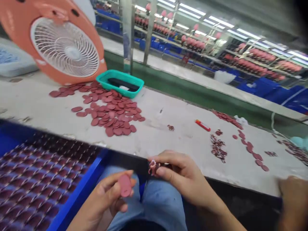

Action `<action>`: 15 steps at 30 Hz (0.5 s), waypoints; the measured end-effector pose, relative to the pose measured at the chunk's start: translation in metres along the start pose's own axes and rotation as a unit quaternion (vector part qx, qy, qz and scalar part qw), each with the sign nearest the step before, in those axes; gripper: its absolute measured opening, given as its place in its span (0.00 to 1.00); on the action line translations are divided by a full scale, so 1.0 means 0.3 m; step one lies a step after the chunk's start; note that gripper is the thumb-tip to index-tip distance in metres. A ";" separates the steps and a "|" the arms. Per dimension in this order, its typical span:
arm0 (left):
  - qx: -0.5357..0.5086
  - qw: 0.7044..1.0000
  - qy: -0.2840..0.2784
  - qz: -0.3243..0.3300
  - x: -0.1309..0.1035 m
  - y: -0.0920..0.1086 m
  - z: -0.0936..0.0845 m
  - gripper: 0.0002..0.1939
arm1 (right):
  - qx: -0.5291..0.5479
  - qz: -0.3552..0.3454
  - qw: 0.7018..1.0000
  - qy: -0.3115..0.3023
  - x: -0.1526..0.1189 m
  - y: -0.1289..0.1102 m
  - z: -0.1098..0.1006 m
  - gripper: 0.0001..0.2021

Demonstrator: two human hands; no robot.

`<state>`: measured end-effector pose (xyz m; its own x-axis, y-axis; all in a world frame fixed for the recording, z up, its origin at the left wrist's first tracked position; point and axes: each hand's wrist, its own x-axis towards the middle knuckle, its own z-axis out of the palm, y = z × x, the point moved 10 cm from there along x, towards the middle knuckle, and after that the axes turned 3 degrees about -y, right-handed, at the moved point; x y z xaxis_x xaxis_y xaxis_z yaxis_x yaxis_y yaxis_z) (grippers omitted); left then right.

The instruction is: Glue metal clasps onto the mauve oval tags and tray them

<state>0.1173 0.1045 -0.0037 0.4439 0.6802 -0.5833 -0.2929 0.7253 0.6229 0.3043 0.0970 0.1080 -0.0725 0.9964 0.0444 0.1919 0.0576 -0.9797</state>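
Note:
Above my lap, my left hand pinches a flat pink oval disc between thumb and fingers. A small hole shows near the disc's lower edge. To its right, at the table's front edge, my right hand is closed around small reddish metal clasps; part of them is hidden by the fingers. The two hands are apart. On the table ahead lies a large heap of the same oval discs. Farther right is a cluster of loose metal clasps, with a single small clasp nearer the middle.
An orange fan stands at the back left beside a teal basket. A blue crate holding rows of dark red pieces is at my left. A red marker lies on the table. Another person's hand is at far right.

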 end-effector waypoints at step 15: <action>-0.009 0.994 -0.109 -0.025 -0.047 -0.044 0.067 0.19 | -0.025 -0.070 0.997 -0.005 -0.043 -0.055 0.164 0.07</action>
<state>0.1319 0.0832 0.0069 0.6303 0.6060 -0.4853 -0.2809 0.7608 0.5850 0.2541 0.0802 0.1139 -0.1124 0.9778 0.1770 0.2277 0.1987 -0.9532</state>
